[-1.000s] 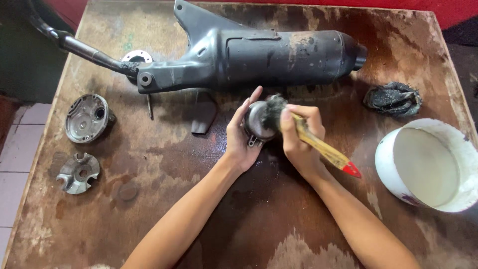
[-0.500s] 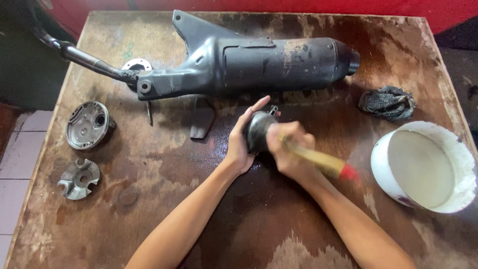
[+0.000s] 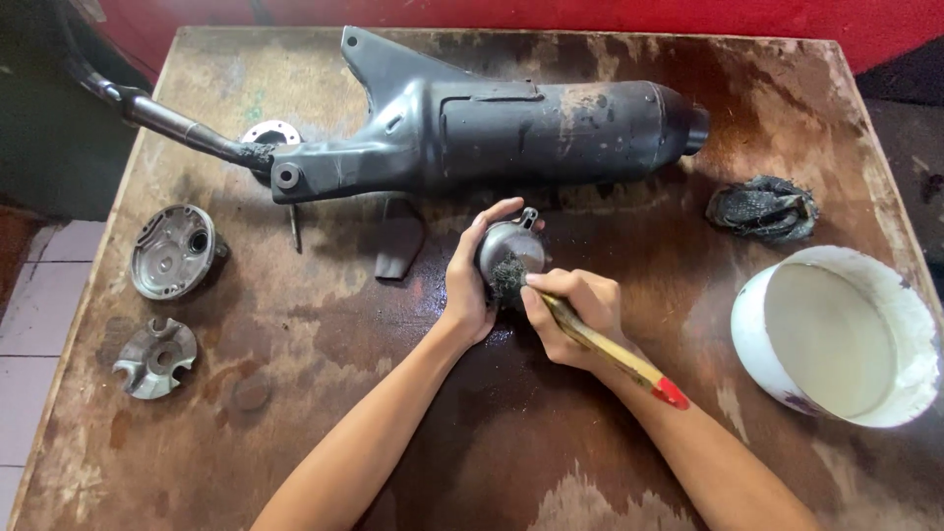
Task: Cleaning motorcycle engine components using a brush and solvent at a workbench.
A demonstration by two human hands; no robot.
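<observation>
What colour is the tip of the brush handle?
Red, on a yellowish wooden brush held in the right hand; head view.

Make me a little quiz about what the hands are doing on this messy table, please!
1. True or false: the right hand holds a paintbrush with a red-tipped wooden handle.
2. What does the left hand hold? A) a round metal part B) the white bowl C) the dark rag
3. Fill in: the long black exhaust muffler lies on the ___ side of the table from the person.

Key: 1 true; 2 A; 3 far.
</observation>
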